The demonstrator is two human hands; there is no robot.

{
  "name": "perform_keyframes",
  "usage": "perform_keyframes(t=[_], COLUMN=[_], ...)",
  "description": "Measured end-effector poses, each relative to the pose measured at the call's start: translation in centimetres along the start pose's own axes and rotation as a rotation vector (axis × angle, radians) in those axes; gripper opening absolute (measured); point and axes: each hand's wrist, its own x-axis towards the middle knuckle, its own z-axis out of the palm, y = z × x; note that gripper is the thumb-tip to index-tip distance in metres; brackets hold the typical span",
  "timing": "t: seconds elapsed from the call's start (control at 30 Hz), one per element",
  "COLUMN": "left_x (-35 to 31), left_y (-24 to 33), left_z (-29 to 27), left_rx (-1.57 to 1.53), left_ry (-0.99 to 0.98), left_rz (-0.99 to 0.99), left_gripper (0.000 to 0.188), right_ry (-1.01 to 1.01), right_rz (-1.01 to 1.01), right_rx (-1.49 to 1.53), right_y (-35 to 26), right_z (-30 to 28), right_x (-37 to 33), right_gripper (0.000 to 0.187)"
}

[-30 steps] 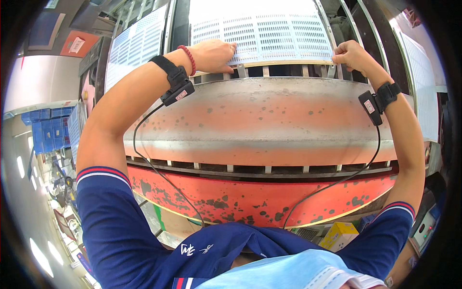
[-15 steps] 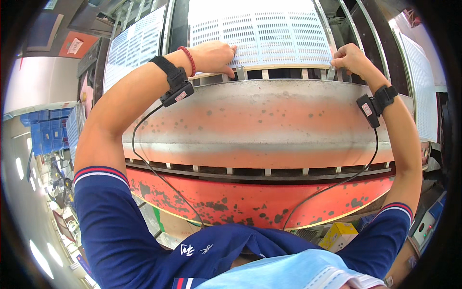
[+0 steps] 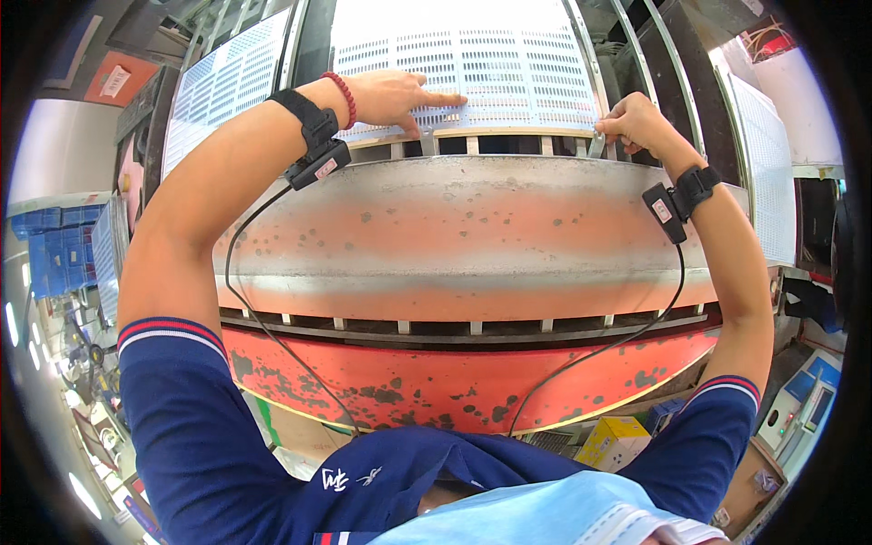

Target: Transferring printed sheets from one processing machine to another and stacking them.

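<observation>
A white perforated metal sheet (image 3: 472, 68) lies flat at the back of a big worn orange and grey press machine (image 3: 463, 245). My left hand (image 3: 395, 98) rests palm down on the sheet's near edge, fingers stretched toward the right. My right hand (image 3: 631, 121) pinches the sheet's near right corner between thumb and fingers. Both wrists carry black bands with small sensor boxes and cables running down to my chest.
More perforated white sheets stand at the left (image 3: 222, 86) and right (image 3: 772, 163). Blue crates (image 3: 54, 250) are stacked far left. A yellow box (image 3: 613, 440) and a grey control unit (image 3: 808, 409) sit low on the right.
My left hand has slid rightward along the sheet's near edge, fingers now extended. My right hand has stayed at the right corner.
</observation>
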Motion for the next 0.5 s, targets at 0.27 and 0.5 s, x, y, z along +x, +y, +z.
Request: perform_keyframes(t=[0.27, 0.5], left_x=[0.15, -0.08], left_y=[-0.08, -0.13], left_z=[0.01, 0.10], left_rx=[0.013, -0.013], left_ry=[-0.044, -0.005], left_rz=[-0.025, 0.007], left_gripper=[0.077, 0.072], right_ry=[0.017, 0.068], right_rz=[0.044, 0.049], right_rx=[-0.022, -0.112], right_y=[-0.18, -0.12], right_z=[0.24, 0.36], right_x=[0.20, 0.75], right_gripper=[0.019, 0.017])
